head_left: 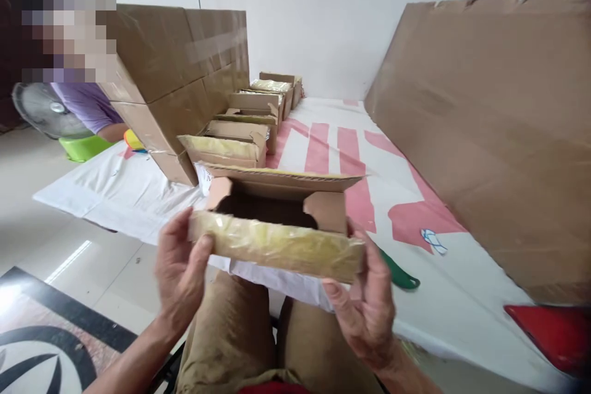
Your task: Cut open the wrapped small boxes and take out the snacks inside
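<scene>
Between my two hands is an open cardboard box [277,249], its top flaps apart and clear tape over the yellowish flap nearest me. The dark inside shows no contents. My left hand [182,265] grips the box's left end, thumb over the taped flap. At the right end, my right hand [364,295] is closed around the corner, thumb low on the front flap. The box is at the table's near edge, over my lap. Just beyond it a row of similar open boxes [240,148] runs away toward the wall.
Stacked cartons [170,55] wall off the left, with another person's purple sleeve [87,104] and a fan [34,111] behind. A large cardboard sheet [498,123] leans on the right. A green handle [401,274] and a red object [554,332] lie on the cloth-covered table [443,295].
</scene>
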`<state>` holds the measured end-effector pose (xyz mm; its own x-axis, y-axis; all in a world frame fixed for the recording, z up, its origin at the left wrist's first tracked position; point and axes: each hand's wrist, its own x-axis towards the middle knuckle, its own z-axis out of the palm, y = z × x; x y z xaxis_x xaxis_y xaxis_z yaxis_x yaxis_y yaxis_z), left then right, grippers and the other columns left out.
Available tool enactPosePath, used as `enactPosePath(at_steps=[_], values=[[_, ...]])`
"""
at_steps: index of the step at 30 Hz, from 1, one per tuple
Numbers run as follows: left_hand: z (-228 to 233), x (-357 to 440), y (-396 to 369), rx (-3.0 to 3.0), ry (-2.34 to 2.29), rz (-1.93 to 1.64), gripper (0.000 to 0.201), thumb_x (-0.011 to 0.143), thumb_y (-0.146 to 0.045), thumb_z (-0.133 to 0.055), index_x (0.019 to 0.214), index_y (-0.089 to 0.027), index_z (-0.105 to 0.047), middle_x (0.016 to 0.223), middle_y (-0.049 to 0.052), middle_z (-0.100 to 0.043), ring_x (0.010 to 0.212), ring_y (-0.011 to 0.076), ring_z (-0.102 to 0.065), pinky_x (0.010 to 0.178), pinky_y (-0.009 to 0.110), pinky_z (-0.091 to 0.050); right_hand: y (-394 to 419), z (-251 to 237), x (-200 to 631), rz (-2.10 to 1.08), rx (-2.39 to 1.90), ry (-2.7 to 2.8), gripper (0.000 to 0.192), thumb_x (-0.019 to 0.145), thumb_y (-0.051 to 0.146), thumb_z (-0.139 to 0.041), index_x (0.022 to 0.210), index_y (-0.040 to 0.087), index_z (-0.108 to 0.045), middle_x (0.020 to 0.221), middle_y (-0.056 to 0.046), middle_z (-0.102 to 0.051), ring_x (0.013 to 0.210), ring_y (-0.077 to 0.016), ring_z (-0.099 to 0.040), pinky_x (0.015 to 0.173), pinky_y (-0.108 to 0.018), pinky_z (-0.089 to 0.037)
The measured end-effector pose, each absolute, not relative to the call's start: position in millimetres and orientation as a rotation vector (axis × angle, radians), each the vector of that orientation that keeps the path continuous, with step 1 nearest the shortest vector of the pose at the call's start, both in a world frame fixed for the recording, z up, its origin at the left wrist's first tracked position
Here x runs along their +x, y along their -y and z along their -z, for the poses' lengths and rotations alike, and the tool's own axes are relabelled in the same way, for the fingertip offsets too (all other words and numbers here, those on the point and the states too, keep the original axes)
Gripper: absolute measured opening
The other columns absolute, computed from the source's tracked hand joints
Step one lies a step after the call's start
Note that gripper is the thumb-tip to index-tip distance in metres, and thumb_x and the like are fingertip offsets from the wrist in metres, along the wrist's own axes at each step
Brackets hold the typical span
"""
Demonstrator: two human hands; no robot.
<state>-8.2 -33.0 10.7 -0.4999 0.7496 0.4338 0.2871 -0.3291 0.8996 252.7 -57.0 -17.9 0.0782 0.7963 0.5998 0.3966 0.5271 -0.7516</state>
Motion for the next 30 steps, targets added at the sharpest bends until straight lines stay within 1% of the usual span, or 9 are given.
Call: enactPosePath(at_steps=[5,8,10,12,15,18,21,26,30], values=[[-2,-85,43,1.219,-1.831,-2.108,0.054,0.085,-0.048,-0.076,0.132,-0.025,-0.064,0.127,0.005,-0.069,0.116,0.0265,-0.067,0.107,0.043,-0.053,33,15,168,-0.442,-0.913,1.691,0.073,0.101,0.036,-0.064,0.166,0.031,-0.03,0.166,-0.012,-0.043,0.152,-0.0366,-0.045,0.122,-0.062,-0.043],[12,-106,15,1.171,-1.931,-1.978,0.051,0.084,-0.056,-0.07,0.118,-0.018,-0.067,0.11,0.007,-0.07,0.105,0.027,-0.066,0.099,0.043,-0.054,8,40,134,-0.553,-0.951,1.65,0.072,0.1,0.036,-0.064,0.164,0.027,-0.033,0.164,-0.015,-0.045,0.151,-0.0354,-0.045,0.122,-0.059,-0.044],[23,-110,-3,1.145,-1.957,-1.886,0.051,0.086,-0.063,-0.062,0.107,-0.017,-0.067,0.1,0.006,-0.069,0.099,0.0266,-0.064,0.094,0.042,-0.054,-4,64,124,-0.653,-1.0,1.571,0.073,0.097,0.038,-0.068,0.162,0.025,-0.036,0.16,-0.016,-0.049,0.146,-0.0344,-0.05,0.115,-0.054,-0.052],[32,-110,-13,1.136,-1.968,-1.86,0.051,0.091,-0.066,-0.053,0.103,-0.019,-0.066,0.099,0.006,-0.068,0.099,0.0258,-0.062,0.093,0.041,-0.052,-9,87,125,-0.743,-1.037,1.495,0.073,0.094,0.04,-0.071,0.158,0.024,-0.04,0.154,-0.016,-0.055,0.138,-0.033,-0.057,0.104,-0.048,-0.06],[46,-109,-10,1.175,-1.972,-1.781,0.051,0.097,-0.066,-0.044,0.105,-0.02,-0.065,0.105,0.007,-0.067,0.106,0.0266,-0.061,0.097,0.041,-0.051,-8,108,133,-0.794,-1.061,1.463,0.067,0.092,0.038,-0.071,0.153,0.023,-0.046,0.146,-0.016,-0.061,0.131,-0.0316,-0.061,0.099,-0.045,-0.061],[65,-110,5,1.215,-1.833,-1.69,0.054,0.091,-0.065,-0.058,0.12,-0.02,-0.062,0.12,0.01,-0.066,0.117,0.029,-0.061,0.103,0.045,-0.051,-8,112,136,-0.784,-1.063,1.478,0.065,0.09,0.031,-0.07,0.15,0.024,-0.048,0.141,-0.015,-0.064,0.127,-0.0308,-0.063,0.098,-0.045,-0.061],[81,-115,12,1.197,-1.729,-1.657,0.071,0.077,-0.057,-0.078,0.135,-0.023,-0.054,0.13,0.01,-0.062,0.121,0.029,-0.063,0.108,0.048,-0.052,-15,109,129,-0.79,-1.046,1.501,0.069,0.085,0.025,-0.071,0.15,0.024,-0.048,0.143,-0.015,-0.062,0.127,-0.0303,-0.063,0.095,-0.043,-0.062],[83,-118,1,1.162,-1.794,-1.584,0.066,0.07,-0.054,-0.083,0.124,-0.024,-0.06,0.113,0.007,-0.068,0.108,0.0287,-0.069,0.102,0.052,-0.059,-27,110,123,-0.809,-1.027,1.54,0.074,0.083,0.022,-0.073,0.153,0.026,-0.046,0.148,-0.016,-0.058,0.131,-0.0312,-0.061,0.095,-0.043,-0.063],[79,-118,-11,1.164,-1.736,-1.577,0.068,0.062,-0.054,-0.089,0.116,-0.023,-0.061,0.106,0.006,-0.069,0.1,0.0289,-0.072,0.095,0.051,-0.062,-25,115,125,-0.824,-0.984,1.517,0.074,0.085,0.023,-0.073,0.153,0.027,-0.045,0.151,-0.016,-0.056,0.134,-0.0318,-0.06,0.098,-0.043,-0.063]])
